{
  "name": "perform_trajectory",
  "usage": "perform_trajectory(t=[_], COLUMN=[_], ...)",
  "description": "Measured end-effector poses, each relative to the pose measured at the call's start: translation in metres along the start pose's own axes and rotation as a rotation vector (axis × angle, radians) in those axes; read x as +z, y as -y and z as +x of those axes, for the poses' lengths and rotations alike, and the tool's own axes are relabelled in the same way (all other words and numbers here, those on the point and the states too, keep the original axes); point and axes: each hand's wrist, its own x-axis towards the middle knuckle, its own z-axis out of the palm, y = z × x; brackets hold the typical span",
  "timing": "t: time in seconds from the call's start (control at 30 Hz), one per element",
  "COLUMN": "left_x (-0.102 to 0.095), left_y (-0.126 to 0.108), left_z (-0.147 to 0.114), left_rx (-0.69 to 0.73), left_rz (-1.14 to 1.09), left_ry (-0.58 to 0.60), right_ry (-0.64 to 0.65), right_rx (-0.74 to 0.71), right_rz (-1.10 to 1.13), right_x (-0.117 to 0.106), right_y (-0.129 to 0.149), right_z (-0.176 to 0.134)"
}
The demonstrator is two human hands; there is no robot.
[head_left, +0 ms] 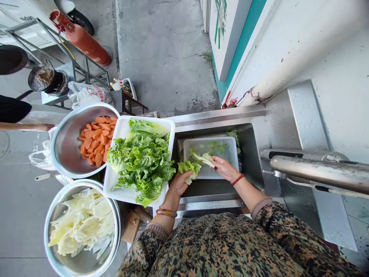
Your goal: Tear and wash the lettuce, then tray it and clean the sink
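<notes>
My left hand (181,184) is closed on a green lettuce leaf (188,169) above the near left part of the sink. In my right hand (223,168), a pale lettuce leaf (203,158) is pinched by its end and points left, over the tub. Below both hands, a translucent white tub (235,144) with water and bits of green leaf sits in the steel sink (250,169). Left of the sink stands a white tray (122,193) heaped with lettuce (144,157), close to my left hand.
A steel bowl (65,142) holds sliced carrots (96,140); another bowl (47,234) holds pale cabbage leaves (83,223). The faucet (314,169) reaches in from the right. Far left are a gas cylinder (82,42), a pan (43,79) on a burner and another person's hand (44,127).
</notes>
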Motion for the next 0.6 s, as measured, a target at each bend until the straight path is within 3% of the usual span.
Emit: perform_trajectory(t=[0.07,0.17,0.27,0.4,0.6], left_x=[0.011,0.024,0.029,0.025,0.022], left_y=[-0.002,-0.004,-0.003,0.003,0.016], left_z=[-0.005,-0.012,-0.015,-0.015,-0.022], left_rx=[0.01,0.023,0.048,0.119,0.13], left_rz=[-0.006,-0.017,-0.031,-0.057,-0.045], left_ry=[0.072,0.163,0.184,0.007,-0.035], right_ry=[0.101,0.205,0.178,-0.023,0.141], right_rx=[0.052,0.176,0.246,0.118,-0.144], right_rz=[0.198,0.318,0.285,0.003,-0.619], right_x=[0.013,0.029,0.034,0.029,0.038], right_y=[0.002,0.001,0.002,0.012,0.009], right_z=[-0.008,-0.017,-0.023,-0.031,-0.039])
